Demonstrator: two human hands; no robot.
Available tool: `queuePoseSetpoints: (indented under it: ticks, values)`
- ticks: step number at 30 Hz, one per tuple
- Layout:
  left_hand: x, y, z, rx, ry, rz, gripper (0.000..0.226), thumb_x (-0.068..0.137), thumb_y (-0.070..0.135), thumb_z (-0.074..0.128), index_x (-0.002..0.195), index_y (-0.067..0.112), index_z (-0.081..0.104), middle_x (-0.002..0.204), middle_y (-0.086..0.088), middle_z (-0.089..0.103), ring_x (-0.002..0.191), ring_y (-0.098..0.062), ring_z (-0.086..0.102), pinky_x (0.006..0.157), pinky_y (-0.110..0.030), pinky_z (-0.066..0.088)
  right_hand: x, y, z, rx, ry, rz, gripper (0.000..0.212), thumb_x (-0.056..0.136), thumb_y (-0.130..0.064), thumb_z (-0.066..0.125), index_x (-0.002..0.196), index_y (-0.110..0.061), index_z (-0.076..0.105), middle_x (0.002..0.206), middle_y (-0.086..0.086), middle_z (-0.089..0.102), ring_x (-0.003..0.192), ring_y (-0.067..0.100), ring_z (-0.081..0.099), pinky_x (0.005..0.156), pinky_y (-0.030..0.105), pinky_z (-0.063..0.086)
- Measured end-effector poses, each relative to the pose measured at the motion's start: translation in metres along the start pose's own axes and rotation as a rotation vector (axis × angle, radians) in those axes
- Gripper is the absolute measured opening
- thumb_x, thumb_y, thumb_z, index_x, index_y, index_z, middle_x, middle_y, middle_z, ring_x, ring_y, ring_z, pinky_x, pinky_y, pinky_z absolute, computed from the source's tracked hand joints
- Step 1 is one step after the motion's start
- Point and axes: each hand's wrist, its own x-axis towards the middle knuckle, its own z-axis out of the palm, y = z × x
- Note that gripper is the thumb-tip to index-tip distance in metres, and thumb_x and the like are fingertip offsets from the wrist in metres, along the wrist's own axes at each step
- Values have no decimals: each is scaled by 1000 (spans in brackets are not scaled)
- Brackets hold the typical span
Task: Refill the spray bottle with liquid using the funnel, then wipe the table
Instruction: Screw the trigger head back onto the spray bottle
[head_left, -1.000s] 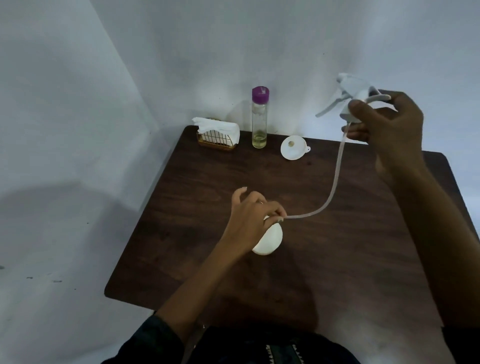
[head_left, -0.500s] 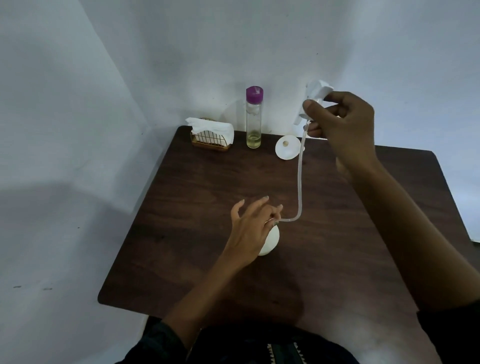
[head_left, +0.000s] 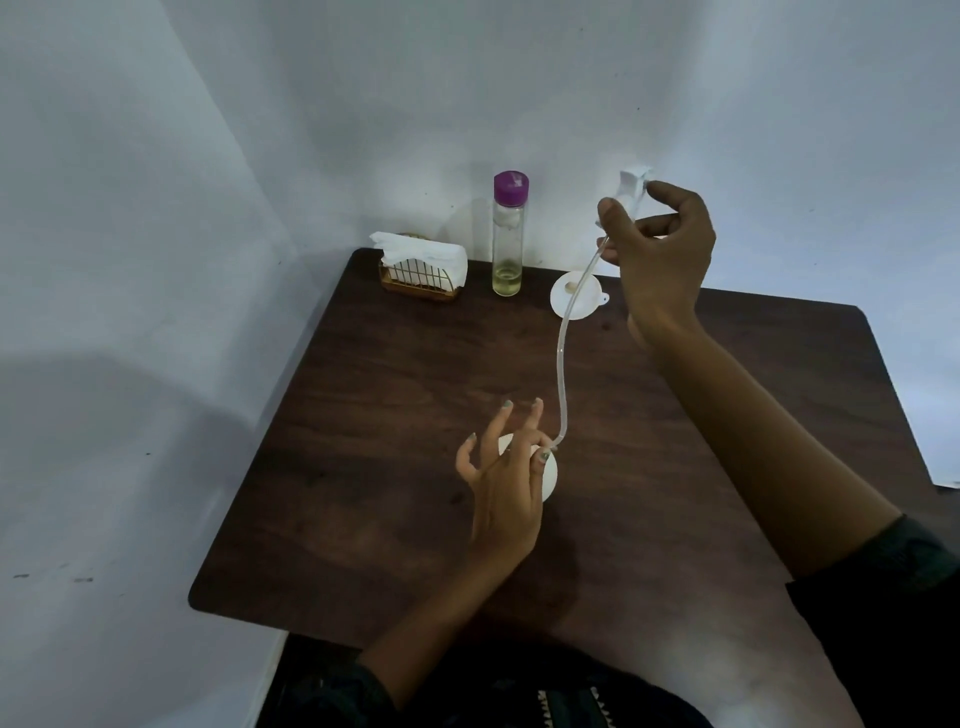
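Note:
The white spray bottle body (head_left: 549, 479) stands near the middle of the dark wooden table (head_left: 737, 415), mostly hidden under my left hand (head_left: 506, 483). That hand's fingers are splayed above it, and the thumb tip touches the lower end of the clear dip tube (head_left: 562, 364). My right hand (head_left: 665, 249) holds the white spray head (head_left: 632, 187) high above the table's back edge, with the tube hanging from it in a curve. A white funnel (head_left: 589, 307) lies at the back. Left of it stands a glass bottle with a purple cap (head_left: 508, 244) and a little yellowish liquid.
A gold wire holder with white tissues (head_left: 423, 265) sits at the back left corner of the table. Pale walls close in behind and to the left. The table's rounded front left corner is near my body.
My right hand has carried the spray head leftward, so the tube now hangs steeper. My left hand has loosened from the bottle and spread its fingers upward.

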Motion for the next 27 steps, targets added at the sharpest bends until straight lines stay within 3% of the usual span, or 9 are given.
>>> queuePoseSetpoints:
  ticks: [4,9,13,18,22,25,27]
  values:
    - [-9,1,5,13,114,-106,10,94,32,38,96,35,48,132,13,54,126,-2,33,101,-36,19,3,9,-3,-6,65,-12,41,69,-35,75,103,-26,53,68,-3,54,73,29,69,79,45,56]
    - [-11,4,6,-7,105,-117,12,95,31,39,101,36,48,126,13,56,117,10,33,99,-36,24,0,18,-4,-38,135,-53,41,73,-33,76,106,-26,53,70,-7,52,72,23,66,79,41,55]
    - [-8,-7,4,-31,54,-19,13,96,33,43,103,29,54,132,10,53,119,2,42,99,-33,36,0,23,-2,-54,159,-45,42,75,-31,75,111,-20,55,74,-7,53,69,8,59,79,33,54]
    - [-1,-9,-1,-216,85,29,17,97,23,47,107,20,60,123,16,57,115,6,49,96,-23,46,4,19,-1,-50,126,-40,42,73,-33,76,108,-21,55,71,-6,53,75,24,67,79,39,55]
    - [8,-12,-5,-243,74,-16,26,97,25,46,111,14,64,117,11,65,112,-1,57,94,-29,50,10,18,-1,-52,123,-44,38,72,-34,75,102,-26,54,70,-5,54,74,25,68,79,42,56]
    - [8,-16,-4,-184,31,20,29,96,29,45,116,15,62,121,9,64,120,-5,52,99,-35,47,9,20,-1,-57,105,-47,39,73,-33,75,106,-23,55,71,-7,53,74,22,68,79,37,56]
    - [4,-17,-3,-180,27,-18,26,96,29,45,115,18,60,122,17,58,118,1,49,98,-32,46,6,24,-1,-73,107,-53,43,76,-31,74,112,-18,55,73,-10,53,73,12,63,74,19,53]
